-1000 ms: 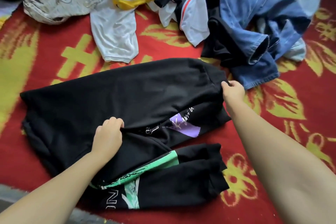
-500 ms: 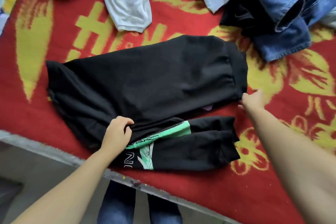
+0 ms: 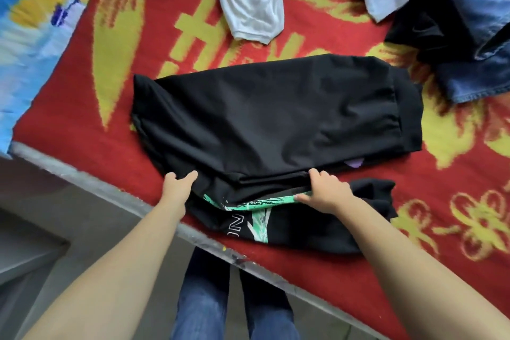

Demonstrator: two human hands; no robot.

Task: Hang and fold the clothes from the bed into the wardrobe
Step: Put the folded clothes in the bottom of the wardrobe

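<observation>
While the black sweatshirt (image 3: 265, 119) lies folded mid-frame on the red blanket (image 3: 345, 279), the left hand (image 3: 178, 185) and right hand (image 3: 327, 193) both pinch its lower edge

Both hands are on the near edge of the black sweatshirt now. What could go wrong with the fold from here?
The black sweatshirt lies close to the bed edge, so a pull toward the body could drag its lower part off the red blanket. The left hand and right hand hold only the near edge, so the far, loosely laid layer may bunch. The jeans lie near its right end and might get caught.
</observation>
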